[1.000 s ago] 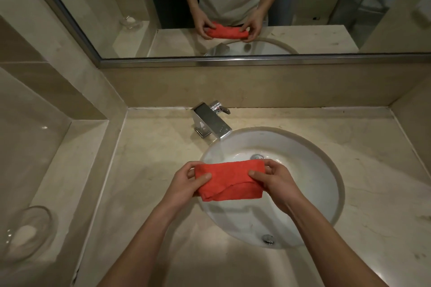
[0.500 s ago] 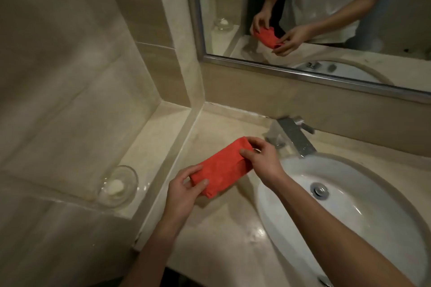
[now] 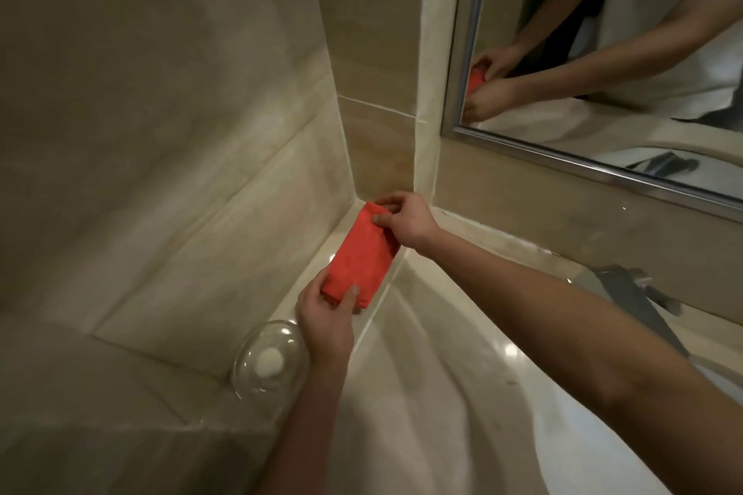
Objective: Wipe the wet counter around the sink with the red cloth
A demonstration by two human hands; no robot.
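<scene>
The folded red cloth is stretched between both hands, over the raised side ledge near the back left corner of the counter. My left hand pinches its near end. My right hand grips its far end close to the wall corner. The beige stone counter lies below and to the right, glossy with reflections. Only a sliver of the white sink rim shows at the right edge, behind my right forearm. Whether the cloth touches the ledge I cannot tell.
A clear glass soap dish with a white soap stands on the ledge just left of my left wrist. The chrome faucet sits at the right by the back wall. A framed mirror hangs above; tiled walls close in the left side.
Both hands carried the cloth from over the sink leftward and back to the corner ledge. The view swung left, so the sink has nearly left the frame.
</scene>
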